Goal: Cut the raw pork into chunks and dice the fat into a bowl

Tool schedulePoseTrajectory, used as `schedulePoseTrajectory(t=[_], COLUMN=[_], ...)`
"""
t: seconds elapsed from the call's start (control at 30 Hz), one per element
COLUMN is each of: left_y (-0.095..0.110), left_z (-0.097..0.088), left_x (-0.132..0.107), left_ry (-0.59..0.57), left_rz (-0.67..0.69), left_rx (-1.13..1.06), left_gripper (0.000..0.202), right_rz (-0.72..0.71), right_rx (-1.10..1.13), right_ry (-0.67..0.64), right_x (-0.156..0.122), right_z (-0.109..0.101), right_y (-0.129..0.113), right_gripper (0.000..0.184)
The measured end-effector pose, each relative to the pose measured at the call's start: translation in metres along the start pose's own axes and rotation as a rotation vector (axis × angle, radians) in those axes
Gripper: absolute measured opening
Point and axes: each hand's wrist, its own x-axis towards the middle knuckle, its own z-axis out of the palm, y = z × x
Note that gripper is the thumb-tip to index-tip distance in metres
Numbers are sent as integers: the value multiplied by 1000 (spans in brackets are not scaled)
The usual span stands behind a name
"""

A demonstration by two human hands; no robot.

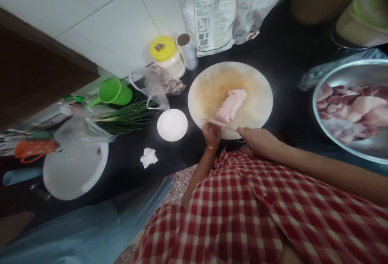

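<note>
A pale pink piece of fatty meat (232, 104) lies on the round, stained cutting board (200, 90). My right hand (257, 140) is wrapped round the handle of a knife (228, 127), whose blade points left across the board's near edge, close to the meat. My left hand (212, 136) is at that same edge by the blade's tip, its fingers closed on a pale end of meat (216, 122). The blade and the curled fingers hide part of this hold.
Left of the board stand a white bowl (172, 125), crumpled tissue (149, 157), green onions (127, 117) and a yellow-lidded jar (167, 55). A flour bag (212, 17) leans behind. At right is a metal basin (318, 124) of raw meat; a sink (75, 175) lies far left.
</note>
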Motion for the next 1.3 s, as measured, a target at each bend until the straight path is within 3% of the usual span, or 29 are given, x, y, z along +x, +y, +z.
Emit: schedulePoseTrajectory(t=[0.43, 0.67, 0.97, 1.2, 1.3], left_y=[3, 6, 9, 3, 2], left_z=[-3, -4, -5, -3, -3], left_x=[6, 10, 12, 9, 9], left_ry=[-68, -2, -50, -64, -45], left_rz=[51, 127, 96, 78, 101], left_rx=[33, 36, 82, 56, 63], left_gripper=[24, 19, 22, 24, 26], right_rz=[18, -48, -59, -89, -112], right_rx=[8, 66, -2, 73, 82], right_ry=[-43, 3, -111, 26, 83], right_x=[5, 42, 14, 76, 85], right_z=[-3, -3, 9, -1, 2], right_y=[-3, -20, 19, -28, -34], right_gripper=[44, 44, 44, 45, 47])
